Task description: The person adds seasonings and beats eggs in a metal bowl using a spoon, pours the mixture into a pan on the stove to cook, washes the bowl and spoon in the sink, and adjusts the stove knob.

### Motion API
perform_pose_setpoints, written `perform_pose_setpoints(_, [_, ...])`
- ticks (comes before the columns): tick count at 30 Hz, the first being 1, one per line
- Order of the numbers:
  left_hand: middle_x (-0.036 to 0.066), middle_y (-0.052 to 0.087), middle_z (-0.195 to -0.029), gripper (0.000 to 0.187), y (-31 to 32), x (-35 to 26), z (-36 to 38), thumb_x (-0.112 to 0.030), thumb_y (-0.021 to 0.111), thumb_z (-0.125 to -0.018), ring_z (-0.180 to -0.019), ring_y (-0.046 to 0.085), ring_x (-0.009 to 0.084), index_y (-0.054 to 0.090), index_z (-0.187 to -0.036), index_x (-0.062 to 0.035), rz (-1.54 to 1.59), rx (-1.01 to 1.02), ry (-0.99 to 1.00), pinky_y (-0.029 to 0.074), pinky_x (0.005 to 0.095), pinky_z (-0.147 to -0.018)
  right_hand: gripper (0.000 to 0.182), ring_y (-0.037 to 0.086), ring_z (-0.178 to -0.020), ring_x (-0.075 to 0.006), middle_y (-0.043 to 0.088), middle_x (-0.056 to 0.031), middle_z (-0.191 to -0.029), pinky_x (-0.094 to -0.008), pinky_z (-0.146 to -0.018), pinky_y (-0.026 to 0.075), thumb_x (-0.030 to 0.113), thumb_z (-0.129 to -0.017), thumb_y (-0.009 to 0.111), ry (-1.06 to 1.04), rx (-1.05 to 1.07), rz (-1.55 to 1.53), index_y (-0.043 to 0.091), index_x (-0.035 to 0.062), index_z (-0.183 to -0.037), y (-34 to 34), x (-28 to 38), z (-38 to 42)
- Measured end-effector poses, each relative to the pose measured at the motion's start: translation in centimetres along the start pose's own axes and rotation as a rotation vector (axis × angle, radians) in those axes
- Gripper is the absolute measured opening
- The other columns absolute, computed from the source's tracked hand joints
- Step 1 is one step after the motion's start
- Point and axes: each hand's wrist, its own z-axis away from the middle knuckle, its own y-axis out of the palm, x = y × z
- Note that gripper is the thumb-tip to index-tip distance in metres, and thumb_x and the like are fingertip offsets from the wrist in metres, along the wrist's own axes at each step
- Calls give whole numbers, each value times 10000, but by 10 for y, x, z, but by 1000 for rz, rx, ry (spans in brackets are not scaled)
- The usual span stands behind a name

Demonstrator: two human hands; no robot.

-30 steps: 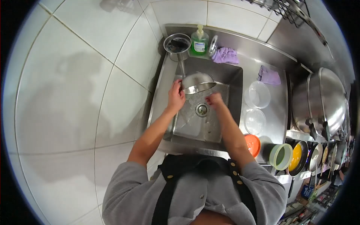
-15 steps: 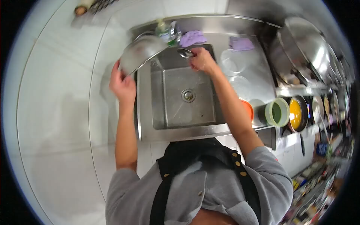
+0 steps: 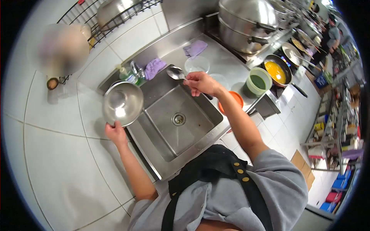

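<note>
My left hand grips the near rim of a round stainless steel mixing bowl, its inside facing up toward me, at the left edge of the sink. Over the sink's far right part, my right hand is closed around the handle of a metal spoon, its bowl end pointing left. Below both hands lies the steel sink basin with a round drain. Behind the mixing bowl stand a soap bottle and a faucet.
Purple cloths and clear round containers lie around the basin. To the right are an orange lid, a green tub, a pan of yellow liquid and a large steamer pot. Another person stands far right.
The mixing bowl has gone from tipped over toward the sink to its inside facing up. My right hand still holds the spoon. My view has turned, showing more of the right side.
</note>
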Motion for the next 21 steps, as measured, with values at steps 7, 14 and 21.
perform_pose_setpoints(7, [247,608,-767,149,21,153,59,10,540,-654,-729,626,383,575,-795,44,-643,478,-113,486,437,-674,217,616,-917,-359,627,-236,-941,-413,-781,500,128,-752,527,246,-133,868,637,8,-894,71,-193,20])
perform_pose_setpoints(14, [129,563,-749,70,-9,111,86,66,505,-755,-568,599,213,513,-824,57,-279,436,-493,536,336,-433,156,607,-749,-378,608,-233,-801,-434,-718,508,72,-694,557,260,-647,829,631,2,-811,-56,-208,68])
perform_pose_setpoints(21, [120,564,-784,94,32,80,84,53,509,-767,-598,602,215,514,-861,52,-145,516,-453,559,350,-455,155,614,-813,-372,620,-249,-854,-427,-712,509,85,-732,538,241,-645,971,628,-14,-811,-95,-218,12])
